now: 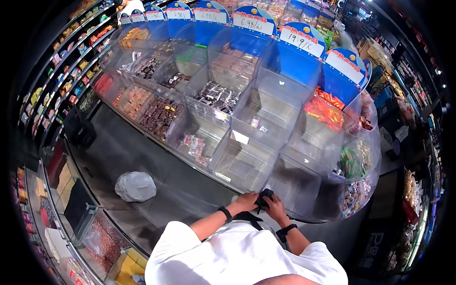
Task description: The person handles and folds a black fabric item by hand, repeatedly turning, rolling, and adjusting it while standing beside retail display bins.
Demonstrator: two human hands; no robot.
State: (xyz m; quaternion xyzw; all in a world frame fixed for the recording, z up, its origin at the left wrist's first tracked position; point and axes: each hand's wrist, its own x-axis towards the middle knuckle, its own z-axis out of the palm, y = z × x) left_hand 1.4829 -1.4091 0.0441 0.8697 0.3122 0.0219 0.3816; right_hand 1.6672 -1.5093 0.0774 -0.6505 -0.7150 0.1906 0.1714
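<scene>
Both hands are together in front of the white shirt, at the near edge of the clear bins. My left hand (245, 202) is closed on the left side of a small black item (264, 198). From the right, my right hand (275, 209) holds the same item, its fingers wrapped against it. What the item is cannot be made out. Dark bands sit on both wrists. Just beyond the hands are an empty-looking clear bin (290, 183) and another clear bin (244, 164) with a label on its front.
Tiered bins of wrapped sweets (161, 116) curve across the front, with price signs (254, 21) behind. A white bag (135, 186) lies on the dark floor at left. Snack shelves (71, 61) stand far left; a person (130, 6) is partly visible at the back.
</scene>
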